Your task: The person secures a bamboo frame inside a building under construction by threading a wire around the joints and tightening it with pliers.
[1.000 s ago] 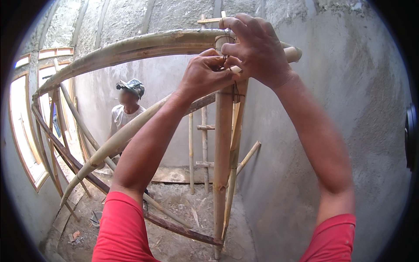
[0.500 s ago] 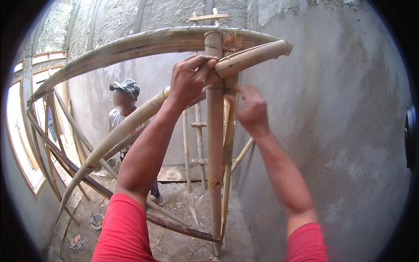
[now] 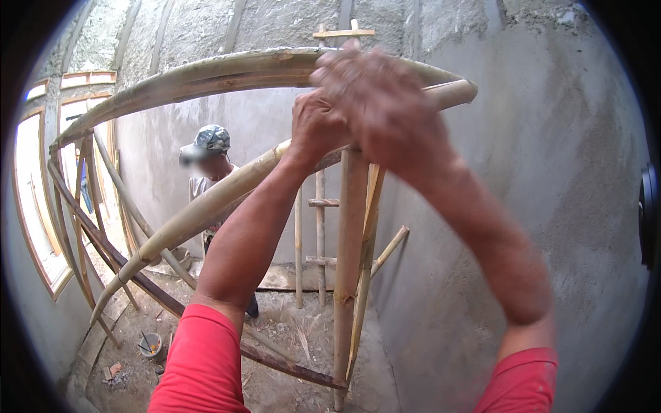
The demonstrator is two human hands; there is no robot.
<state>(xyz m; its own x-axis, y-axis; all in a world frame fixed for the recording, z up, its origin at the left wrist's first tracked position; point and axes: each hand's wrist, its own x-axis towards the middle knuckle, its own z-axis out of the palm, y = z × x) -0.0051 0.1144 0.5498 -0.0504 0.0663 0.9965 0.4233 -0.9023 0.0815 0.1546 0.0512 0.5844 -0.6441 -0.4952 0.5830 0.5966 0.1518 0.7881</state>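
Observation:
A long horizontal bamboo pole (image 3: pixel 200 204) runs from the lower left up to the top of an upright bamboo post (image 3: pixel 352 255). At that joint my left hand (image 3: pixel 317 126) is closed against the pole, its fingers curled; what they pinch is hidden. My right hand (image 3: pixel 396 113) is raised over the joint, beside and partly in front of the left. Motion smears its fingers, so their hold cannot be made out. Behind both hands passes another long bamboo pole (image 3: pixel 206 74), its right end close to the first pole's end.
A co-worker in a patterned cap (image 3: pixel 212 140) stands beyond the pole. A bamboo ladder (image 3: pixel 321 227) leans by the back wall. On the dirt floor sits a bucket (image 3: pixel 150 344). A plastered wall (image 3: pixel 523 179) rises close on the right; bamboo braces cross at left.
My right hand has moved from beside the post up and left, over the joint. The left hand stays at the joint. The co-worker's head has turned and lowered, and the view has shifted slightly.

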